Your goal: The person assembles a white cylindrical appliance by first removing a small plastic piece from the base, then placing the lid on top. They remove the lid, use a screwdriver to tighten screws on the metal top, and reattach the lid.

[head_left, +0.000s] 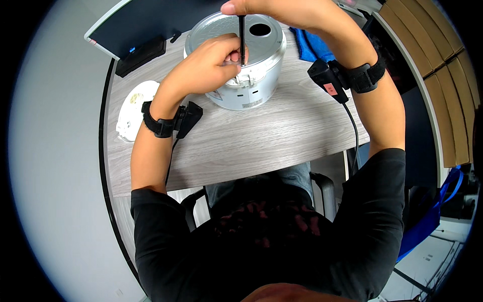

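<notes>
A white rice cooker [269, 83] stands on the table with its outer lid cover off, showing a silvery metal plate [216, 31] with a round dark hole. Above its front latch stands a black screwdriver [242, 40], nearly upright, its tip at the rim by the latch. My right hand [261, 7] grips the screwdriver's top end from above; the upper picture edge cuts off part of that hand. Low on the shaft, the curled fingers of my left hand [211, 63] close round it near the tip. Whether a screw sits under the tip is hidden.
On the table's left lies a white oval cover [132, 111]. A monitor [146, 25] and a black box-shaped object [141, 58] stand behind it. A blue cloth [313, 46] lies right of the cooker. Cardboard boxes [448, 105] are stacked at the right. Cabled black devices are strapped to both wrists.
</notes>
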`<action>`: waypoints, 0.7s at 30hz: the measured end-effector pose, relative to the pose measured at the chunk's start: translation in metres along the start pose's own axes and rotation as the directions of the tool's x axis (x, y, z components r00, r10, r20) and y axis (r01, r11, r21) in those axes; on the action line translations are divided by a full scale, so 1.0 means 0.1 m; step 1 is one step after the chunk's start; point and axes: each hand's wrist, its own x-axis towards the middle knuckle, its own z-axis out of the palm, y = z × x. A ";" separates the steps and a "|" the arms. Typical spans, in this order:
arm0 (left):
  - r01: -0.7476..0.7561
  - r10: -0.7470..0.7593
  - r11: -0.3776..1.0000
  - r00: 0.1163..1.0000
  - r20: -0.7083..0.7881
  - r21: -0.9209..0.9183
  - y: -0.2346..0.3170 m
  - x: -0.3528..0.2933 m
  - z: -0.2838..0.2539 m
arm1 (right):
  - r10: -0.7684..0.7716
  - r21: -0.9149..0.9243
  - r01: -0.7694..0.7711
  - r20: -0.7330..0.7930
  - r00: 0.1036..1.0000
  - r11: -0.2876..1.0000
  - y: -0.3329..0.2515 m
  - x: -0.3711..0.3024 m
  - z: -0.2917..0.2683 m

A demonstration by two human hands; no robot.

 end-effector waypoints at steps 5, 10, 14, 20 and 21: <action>-0.042 0.042 0.999 0.999 -0.018 0.011 -0.01 0.03 0.02 | -0.071 0.214 0.073 -0.016 0.997 0.974 0.21 0.07 0.01; -0.034 0.035 0.999 0.999 -0.036 0.027 -0.05 -0.01 0.02 | -0.012 0.129 0.004 0.062 0.998 0.992 -0.08 -0.02 -0.06; -0.040 0.041 0.999 0.998 -0.043 0.017 -0.02 0.02 0.05 | -0.111 0.031 0.112 -0.014 0.994 0.993 0.16 0.07 -0.03; 0.011 -0.011 1.000 0.999 -0.031 -0.004 0.01 0.02 0.04 | -0.039 0.159 0.031 0.045 0.998 0.987 -0.02 -0.01 -0.03; 0.022 -0.022 1.000 0.999 -0.037 -0.010 0.01 0.01 0.03 | -0.039 0.141 0.032 0.048 0.998 0.990 -0.05 -0.02 -0.02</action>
